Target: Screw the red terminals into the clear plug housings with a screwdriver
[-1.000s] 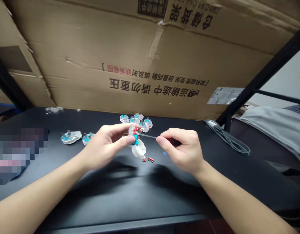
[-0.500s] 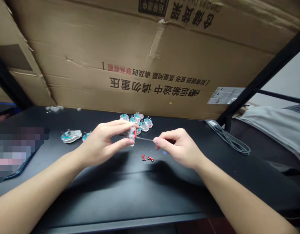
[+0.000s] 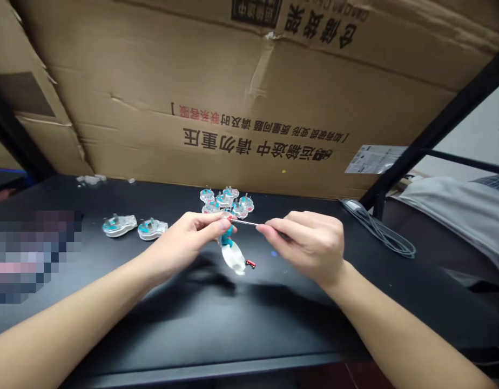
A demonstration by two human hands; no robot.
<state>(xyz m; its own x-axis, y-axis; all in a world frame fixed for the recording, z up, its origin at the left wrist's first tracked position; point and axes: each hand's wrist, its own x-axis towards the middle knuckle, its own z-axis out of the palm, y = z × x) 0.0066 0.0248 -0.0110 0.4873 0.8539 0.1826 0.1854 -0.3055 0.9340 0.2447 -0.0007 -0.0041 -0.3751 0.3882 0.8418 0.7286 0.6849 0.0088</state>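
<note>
My left hand [image 3: 193,235] pinches a plug-like piece [image 3: 233,258] with a white shell and teal inside, which hangs tilted below the fingers. Closed round a thin metal rod [image 3: 246,222] is my right hand [image 3: 306,240]; the rod's far end meets a small red part at my left fingertips. A small red piece [image 3: 251,264] lies on the black table, just right of the white shell. Behind my left hand stands a group of clear and teal plug pieces [image 3: 224,200] with metal prongs.
Two more plug pieces [image 3: 119,225] sit at the left on the table [image 3: 249,329]. A coiled grey cable [image 3: 383,229] lies at the right. Cardboard [image 3: 144,70] rises along the back, with a black metal frame [image 3: 439,102] at the right. Small clear bits [image 3: 91,179] lie at the back left.
My left hand has turned the held piece, so its white shell now shows and covers one of the two red pieces' spots. My right hand has turned, with the rod raised slightly.
</note>
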